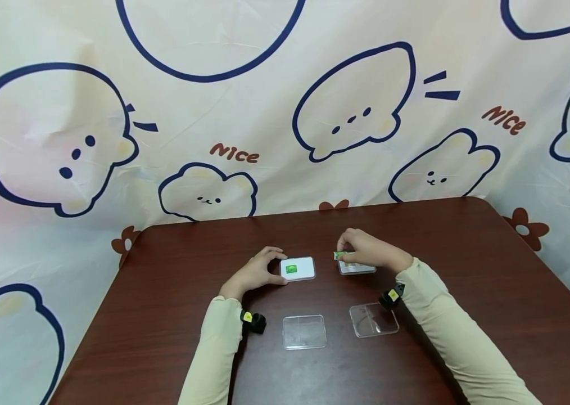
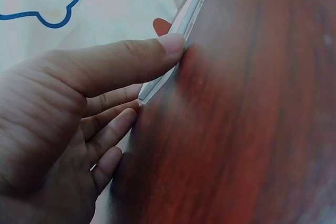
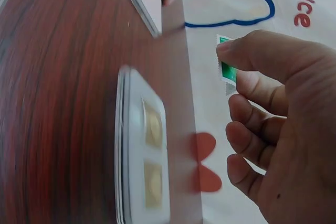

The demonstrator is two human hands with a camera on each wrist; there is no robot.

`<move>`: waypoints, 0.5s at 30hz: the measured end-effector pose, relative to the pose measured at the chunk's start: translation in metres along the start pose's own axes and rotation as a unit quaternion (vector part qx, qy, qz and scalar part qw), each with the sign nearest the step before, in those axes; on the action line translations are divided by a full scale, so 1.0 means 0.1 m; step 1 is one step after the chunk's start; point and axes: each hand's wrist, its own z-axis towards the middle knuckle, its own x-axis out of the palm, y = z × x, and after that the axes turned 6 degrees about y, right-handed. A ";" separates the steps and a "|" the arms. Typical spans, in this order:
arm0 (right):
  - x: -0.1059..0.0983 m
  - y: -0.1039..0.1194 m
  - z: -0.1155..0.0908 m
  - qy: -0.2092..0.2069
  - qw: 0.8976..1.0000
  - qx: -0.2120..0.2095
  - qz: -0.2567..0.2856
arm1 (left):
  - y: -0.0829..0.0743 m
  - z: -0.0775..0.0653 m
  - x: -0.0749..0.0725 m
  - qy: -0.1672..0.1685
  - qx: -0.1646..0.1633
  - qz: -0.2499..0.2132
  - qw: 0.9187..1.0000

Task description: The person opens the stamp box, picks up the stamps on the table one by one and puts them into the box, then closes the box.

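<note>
My left hand [image 1: 252, 274] holds a shallow clear case [image 1: 313, 269] by its left end, thumb at the near edge and fingers at the far one. Inside it lies a white card [image 1: 306, 272] bearing one green stamp [image 1: 291, 269]. In the right wrist view, thumb and forefinger of my right hand [image 3: 283, 98] pinch another green stamp [image 3: 228, 72] with a white perforated edge. That hand hovers over a second case [image 1: 358, 272], whose white surface carries two yellowish stamps [image 3: 153, 187] in the right wrist view.
Two clear plastic lids or trays lie nearer on the brown table [image 1: 163, 337]: one in the middle [image 1: 304, 332], the other [image 1: 372, 322] to the right by my right wrist. A patterned cloth [image 1: 265, 112] hangs behind the table's far edge.
</note>
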 end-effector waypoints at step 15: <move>0.29 0.23 0.39 0.029 0.999 -0.017 -0.016 | -0.03 -0.01 0.00 0.000 -0.005 -0.003 1.000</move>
